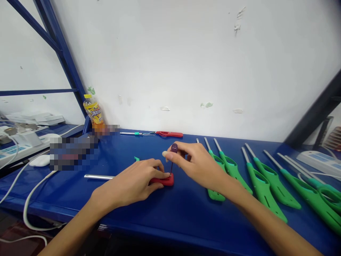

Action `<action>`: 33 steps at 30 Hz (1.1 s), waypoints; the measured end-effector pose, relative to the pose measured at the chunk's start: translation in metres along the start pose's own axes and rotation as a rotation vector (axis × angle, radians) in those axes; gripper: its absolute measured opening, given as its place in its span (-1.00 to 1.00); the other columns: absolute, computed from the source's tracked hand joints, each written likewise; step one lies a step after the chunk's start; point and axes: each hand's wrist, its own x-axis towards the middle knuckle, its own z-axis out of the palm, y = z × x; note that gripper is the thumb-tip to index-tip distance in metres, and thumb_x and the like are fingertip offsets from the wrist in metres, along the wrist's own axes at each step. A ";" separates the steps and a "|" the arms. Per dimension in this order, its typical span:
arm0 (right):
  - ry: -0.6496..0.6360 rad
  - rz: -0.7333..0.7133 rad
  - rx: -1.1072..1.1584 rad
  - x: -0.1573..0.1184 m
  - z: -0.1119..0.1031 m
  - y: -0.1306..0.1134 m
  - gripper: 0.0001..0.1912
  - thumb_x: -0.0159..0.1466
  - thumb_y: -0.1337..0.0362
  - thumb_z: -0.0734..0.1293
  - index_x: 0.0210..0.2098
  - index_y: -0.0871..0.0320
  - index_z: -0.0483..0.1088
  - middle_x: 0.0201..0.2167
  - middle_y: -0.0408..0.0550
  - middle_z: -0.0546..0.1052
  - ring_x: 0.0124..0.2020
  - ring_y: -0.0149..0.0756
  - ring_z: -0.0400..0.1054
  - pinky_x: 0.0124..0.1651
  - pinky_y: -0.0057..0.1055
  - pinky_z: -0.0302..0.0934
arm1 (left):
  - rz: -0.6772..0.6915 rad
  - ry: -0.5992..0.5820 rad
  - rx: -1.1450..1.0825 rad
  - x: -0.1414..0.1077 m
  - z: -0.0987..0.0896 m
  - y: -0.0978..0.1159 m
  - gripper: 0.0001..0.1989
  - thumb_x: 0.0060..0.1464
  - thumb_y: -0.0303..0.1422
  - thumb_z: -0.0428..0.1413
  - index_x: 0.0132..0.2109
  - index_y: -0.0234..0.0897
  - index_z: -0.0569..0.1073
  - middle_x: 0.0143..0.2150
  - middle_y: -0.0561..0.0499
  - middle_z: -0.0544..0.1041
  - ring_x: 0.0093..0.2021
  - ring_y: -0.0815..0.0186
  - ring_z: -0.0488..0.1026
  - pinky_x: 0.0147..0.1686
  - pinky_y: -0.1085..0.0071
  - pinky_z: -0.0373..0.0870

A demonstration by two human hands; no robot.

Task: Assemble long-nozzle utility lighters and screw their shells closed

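Observation:
A red lighter [167, 180] lies on the blue table [186, 220], its red end showing past the fingers of my left hand [138, 179]. That hand is closed on it and covers most of its body. A metal tube [98, 177] sticks out to the left from under the hand. My right hand [195, 161] pinches the dark handle of a small screwdriver [174, 147], held upright. The screwdriver's tip meets the top of the red end, close to my left fingertips.
Several green lighters [237, 174] lie on the right. Near the wall is another red lighter [170, 134] with exposed wires. A small green piece [136, 159] sits behind my left hand. At the left are a drink bottle [94, 113], a white cable [26, 209] and power strips.

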 end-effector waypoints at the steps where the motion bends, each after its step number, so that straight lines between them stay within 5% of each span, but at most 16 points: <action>1: 0.039 0.009 -0.011 0.001 0.001 0.000 -0.60 0.47 -0.01 0.32 -0.38 0.13 0.44 -0.51 -0.26 0.38 -0.51 -0.44 0.14 -0.43 -0.39 0.00 | -0.002 -0.003 0.008 0.000 0.000 0.000 -0.78 0.38 -0.37 0.16 0.07 -0.05 0.64 0.03 -0.02 0.59 -0.08 0.20 0.59 -0.10 0.34 0.40; 7: 0.091 0.031 0.081 0.005 0.007 0.007 -0.70 0.46 0.06 0.35 -0.28 0.14 0.54 -0.38 -0.16 0.55 -0.39 -0.38 0.36 -0.31 -0.41 0.19 | -0.031 -0.037 0.041 0.000 0.000 0.000 -0.79 0.37 -0.37 0.17 0.07 -0.04 0.62 0.02 0.02 0.57 -0.12 0.22 0.58 -0.13 0.33 0.36; 9: 0.121 0.022 0.093 0.004 0.009 0.010 -0.78 0.45 0.10 0.36 -0.07 0.08 0.56 -0.41 -0.21 0.52 -0.42 -0.40 0.37 -0.31 -0.43 0.22 | -0.035 -0.043 0.045 0.001 0.000 0.001 -0.79 0.37 -0.37 0.17 0.07 -0.04 0.62 0.01 0.02 0.57 -0.12 0.22 0.57 -0.13 0.33 0.35; 12: 0.208 -0.025 0.029 0.003 0.012 0.012 -0.63 0.42 0.14 0.41 0.19 -0.03 0.46 -0.48 -0.30 0.42 -0.46 -0.42 0.35 -0.31 -0.46 0.23 | -0.038 -0.041 0.037 0.002 -0.001 0.001 -0.78 0.36 -0.39 0.18 0.07 -0.04 0.62 0.02 0.04 0.56 -0.10 0.22 0.57 -0.12 0.33 0.35; 14: 0.221 -0.070 -0.018 0.001 0.012 0.012 -0.65 0.42 0.14 0.42 0.18 -0.06 0.47 -0.44 -0.28 0.48 -0.46 -0.42 0.37 -0.27 -0.46 0.27 | -0.038 -0.042 0.032 0.001 -0.001 0.001 -0.79 0.37 -0.38 0.18 0.07 -0.03 0.62 0.02 0.05 0.56 -0.11 0.23 0.57 -0.12 0.34 0.35; 19: 0.156 -0.112 0.079 0.000 0.007 0.007 -0.62 0.52 0.30 0.24 0.28 -0.04 0.43 0.06 -0.12 0.63 -0.15 -0.34 0.55 -0.05 -0.39 0.40 | -0.030 -0.042 0.039 0.001 -0.002 0.002 -0.79 0.37 -0.37 0.18 0.06 -0.06 0.63 0.01 0.03 0.56 -0.13 0.24 0.57 -0.12 0.34 0.35; 27: 0.307 -0.291 -0.169 -0.001 0.015 0.012 -0.75 0.43 0.26 0.41 0.09 0.03 0.56 -0.20 -0.10 0.61 -0.23 -0.32 0.51 -0.07 -0.39 0.40 | -0.023 -0.013 0.031 0.002 0.000 0.001 -0.80 0.34 -0.40 0.20 0.03 -0.07 0.65 -0.01 0.01 0.58 -0.14 0.23 0.58 -0.16 0.35 0.36; 33: 0.169 -0.294 0.058 -0.001 0.014 0.008 -0.58 0.53 0.45 0.16 0.28 0.08 0.40 0.11 -0.06 0.60 0.05 -0.36 0.53 0.13 -0.38 0.37 | -0.019 -0.015 0.022 0.000 0.000 0.001 -0.81 0.34 -0.40 0.19 0.02 -0.08 0.64 -0.02 0.01 0.58 -0.14 0.23 0.58 -0.13 0.35 0.37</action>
